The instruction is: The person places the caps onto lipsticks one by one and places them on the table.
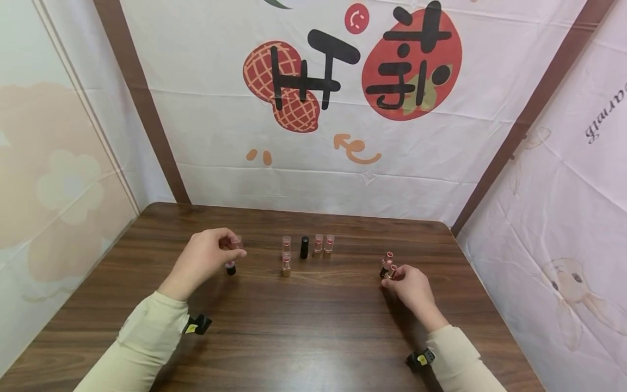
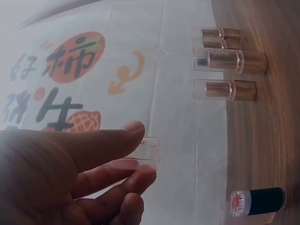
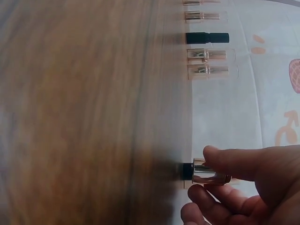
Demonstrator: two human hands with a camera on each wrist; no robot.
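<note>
My left hand (image 1: 208, 253) pinches a clear lipstick cap (image 2: 149, 152) between thumb and fingers, held above the table. Below it stands a lipstick with a black base (image 2: 265, 200); beside that base in the left wrist view is a pinkish clear part, only partly seen. On the right, my right hand (image 1: 413, 286) pinches a gold lipstick (image 3: 204, 171) with no cap visible on it. Right behind it are other lipstick parts: a red-tipped tube (image 1: 388, 256) and a dark base (image 3: 187, 171). Whether the held lipstick touches the table I cannot tell.
Across the middle stand several upright lipsticks: a capped one (image 1: 286, 244) at the back, another (image 1: 286, 267) in front of it, a black tube (image 1: 305, 247), and two clear-capped ones, left (image 1: 318, 245) and right (image 1: 330, 246). A printed cloth (image 1: 313, 179) hangs behind the wooden table (image 1: 313, 321).
</note>
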